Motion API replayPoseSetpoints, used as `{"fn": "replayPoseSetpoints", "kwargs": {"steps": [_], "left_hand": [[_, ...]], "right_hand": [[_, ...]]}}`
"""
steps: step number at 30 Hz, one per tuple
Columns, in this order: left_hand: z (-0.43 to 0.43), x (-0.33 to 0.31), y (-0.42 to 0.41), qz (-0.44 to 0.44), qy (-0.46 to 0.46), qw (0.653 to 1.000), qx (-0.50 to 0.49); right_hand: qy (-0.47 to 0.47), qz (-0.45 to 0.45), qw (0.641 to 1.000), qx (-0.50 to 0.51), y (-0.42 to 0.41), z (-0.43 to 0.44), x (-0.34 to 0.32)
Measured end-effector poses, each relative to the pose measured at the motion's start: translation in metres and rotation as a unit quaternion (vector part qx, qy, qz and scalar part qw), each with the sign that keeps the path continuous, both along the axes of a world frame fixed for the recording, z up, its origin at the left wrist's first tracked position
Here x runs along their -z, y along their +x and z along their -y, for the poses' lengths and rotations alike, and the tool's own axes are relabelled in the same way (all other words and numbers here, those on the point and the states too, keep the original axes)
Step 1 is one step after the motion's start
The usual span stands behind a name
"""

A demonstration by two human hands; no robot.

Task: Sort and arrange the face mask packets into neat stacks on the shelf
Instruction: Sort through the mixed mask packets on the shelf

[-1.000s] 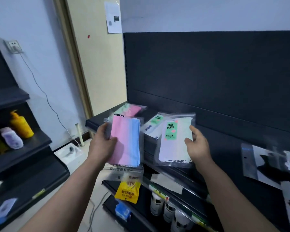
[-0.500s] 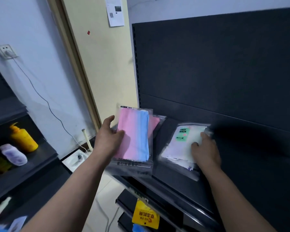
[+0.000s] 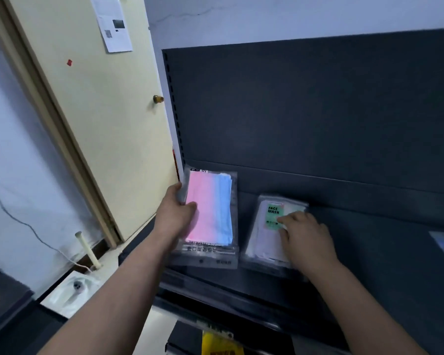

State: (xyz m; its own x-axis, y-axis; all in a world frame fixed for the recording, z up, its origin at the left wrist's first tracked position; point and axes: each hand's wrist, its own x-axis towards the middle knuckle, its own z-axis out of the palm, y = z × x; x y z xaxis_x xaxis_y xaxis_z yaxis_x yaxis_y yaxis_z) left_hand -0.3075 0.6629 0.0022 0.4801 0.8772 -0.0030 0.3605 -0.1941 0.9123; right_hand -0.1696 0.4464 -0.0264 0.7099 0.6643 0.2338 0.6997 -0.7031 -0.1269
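While a pale door (image 3: pixel 100 124) fills the left of the frame, the left hand (image 3: pixel 176 213) near the centre grips the left edge of a pink and blue mask packet (image 3: pixel 210 208), thumb on its face and fingers curled behind. This packet sits on top of a small pile of packets (image 3: pixel 208 262) at the left end of the dark shelf (image 3: pixel 382 252). Just to its right, a white mask packet (image 3: pixel 263 242) (its green label (image 3: pixel 273 213) reads FACE MASK) lies on the same shelf, and the right hand (image 3: pixel 305 239) rests on it, fingers laid fairly flat, fingertips touching the label.
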Motion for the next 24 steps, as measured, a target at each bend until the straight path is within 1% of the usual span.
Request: {"fn": "replayPoseSetpoints", "kwargs": {"steps": [4, 7, 10, 13, 17, 19, 22, 24], "left_hand": [[-0.021, -0.007, 0.004, -0.036, 0.030, 0.998, 0.034], [-0.033, -0.002, 0.009, -0.065, 0.059, 0.995, 0.053], [-0.046, 0.012, 0.013, -0.116, 0.098, 0.985, 0.076], [-0.053, 0.021, 0.015, -0.160, 0.143, 0.973, 0.089], [-0.054, 0.021, 0.016, -0.208, 0.251, 0.941, 0.085], [-0.047, 0.016, 0.015, -0.227, 0.307, 0.920, 0.090], [-0.036, 0.006, 0.020, -0.246, 0.366, 0.889, 0.126], [-0.024, 0.000, 0.026, -0.243, 0.397, 0.870, 0.161]], "right_hand": [[-0.023, 0.015, 0.999, -0.024, -0.015, -0.017, -0.005], [-0.019, 0.019, 0.999, -0.020, -0.023, -0.023, -0.007], [-0.014, 0.017, 1.000, -0.002, -0.034, -0.022, -0.004], [-0.029, 0.007, 0.999, 0.027, -0.046, -0.020, -0.003], [-0.022, -0.009, 0.998, 0.062, -0.056, -0.020, -0.004], [-0.036, -0.010, 0.997, 0.074, -0.061, -0.015, -0.003], [-0.057, 0.000, 0.994, 0.095, -0.064, -0.003, -0.005], [-0.060, 0.001, 0.992, 0.112, -0.063, 0.006, -0.008]]}}
